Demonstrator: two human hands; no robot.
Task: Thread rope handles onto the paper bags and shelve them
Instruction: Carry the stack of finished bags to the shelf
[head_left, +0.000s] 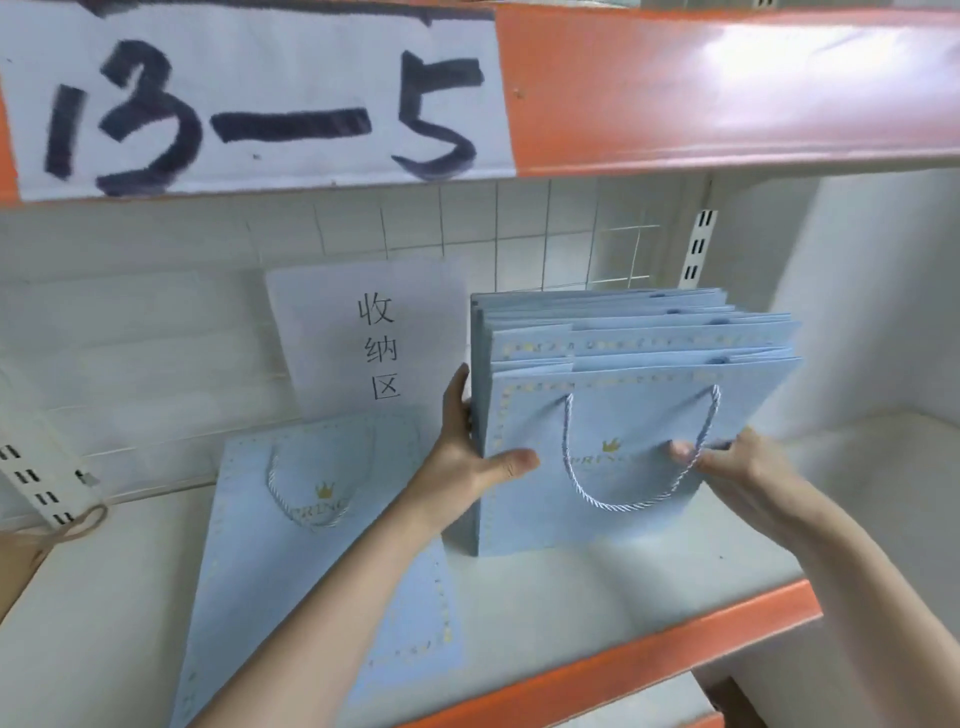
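2 hands reach in from the bottom of the frame onto a white shelf (571, 603) with an orange front lip. At lower left, 1 flat blue bag (291, 551) lies under the left forearm. At centre, the left hand (467, 457) clamps the left edge of an upright stack of blue paper bags (623, 415), thumb on the front. The right hand (737, 467) pinches the front bag's rope handle (623, 499) at its right side. Behind, a white sign (374, 343) leans on the tiled wall; upper left, a label (249, 98) reads 13-5.
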